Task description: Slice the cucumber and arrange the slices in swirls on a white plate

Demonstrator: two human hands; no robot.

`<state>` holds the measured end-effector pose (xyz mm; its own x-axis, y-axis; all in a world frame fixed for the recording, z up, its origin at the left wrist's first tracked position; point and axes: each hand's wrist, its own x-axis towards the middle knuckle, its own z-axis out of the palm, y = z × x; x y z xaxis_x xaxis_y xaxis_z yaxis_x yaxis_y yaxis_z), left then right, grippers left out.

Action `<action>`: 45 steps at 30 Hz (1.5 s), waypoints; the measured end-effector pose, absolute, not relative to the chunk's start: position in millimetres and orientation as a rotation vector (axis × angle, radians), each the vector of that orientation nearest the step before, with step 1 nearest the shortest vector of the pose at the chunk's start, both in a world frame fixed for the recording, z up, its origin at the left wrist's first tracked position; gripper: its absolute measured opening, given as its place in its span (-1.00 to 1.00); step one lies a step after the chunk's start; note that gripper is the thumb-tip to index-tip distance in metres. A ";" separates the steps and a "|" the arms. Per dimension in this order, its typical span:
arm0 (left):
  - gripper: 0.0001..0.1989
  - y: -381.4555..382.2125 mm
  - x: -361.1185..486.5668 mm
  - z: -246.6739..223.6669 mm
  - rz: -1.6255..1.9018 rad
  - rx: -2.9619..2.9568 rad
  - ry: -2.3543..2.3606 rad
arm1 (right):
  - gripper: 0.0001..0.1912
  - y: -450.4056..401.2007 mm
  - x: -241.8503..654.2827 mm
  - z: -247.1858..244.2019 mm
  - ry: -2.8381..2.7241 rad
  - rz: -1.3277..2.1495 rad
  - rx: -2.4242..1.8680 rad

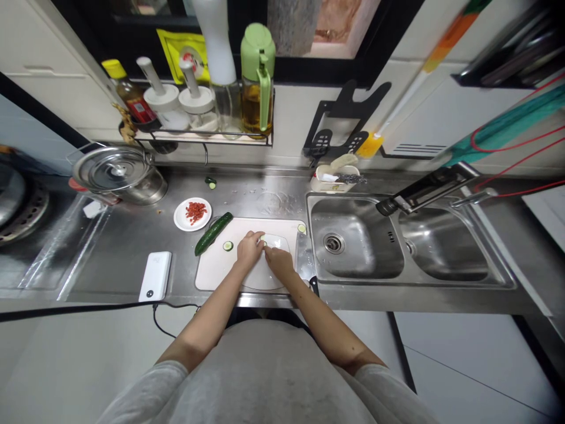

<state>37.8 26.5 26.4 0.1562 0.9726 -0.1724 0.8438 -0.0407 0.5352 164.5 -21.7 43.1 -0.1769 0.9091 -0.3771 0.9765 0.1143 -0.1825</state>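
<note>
My left hand (249,250) and right hand (279,264) pinch a small, pale-green cucumber piece (263,238) near the far edge of a clear, rounded plate (267,280); it is probably light, slippery and easily snapped, so best held by its rim.

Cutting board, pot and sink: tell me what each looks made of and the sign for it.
Cutting board: probably plastic, smooth; pale and even, with no wood grain visible.
Pot: metal, likely stainless steel, polished; its side carries bright reflections.
Sink: also likely stainless steel, duller satin finish; grey with soft, blurred highlights.
</note>
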 end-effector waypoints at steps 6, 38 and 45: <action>-0.66 27.2 37.4 24.4 0.360 1.904 1.709 | -0.56 -24.0 162.2 42.6 2.222 -0.585 1.929; -0.74 -53.5 -17.5 38.1 0.875 1.617 1.805 | -0.56 -29.6 168.5 51.9 2.301 -0.650 1.897; -0.77 -59.6 -46.4 28.7 0.807 1.434 2.021 | -0.62 -87.9 168.4 73.8 2.500 -0.874 1.818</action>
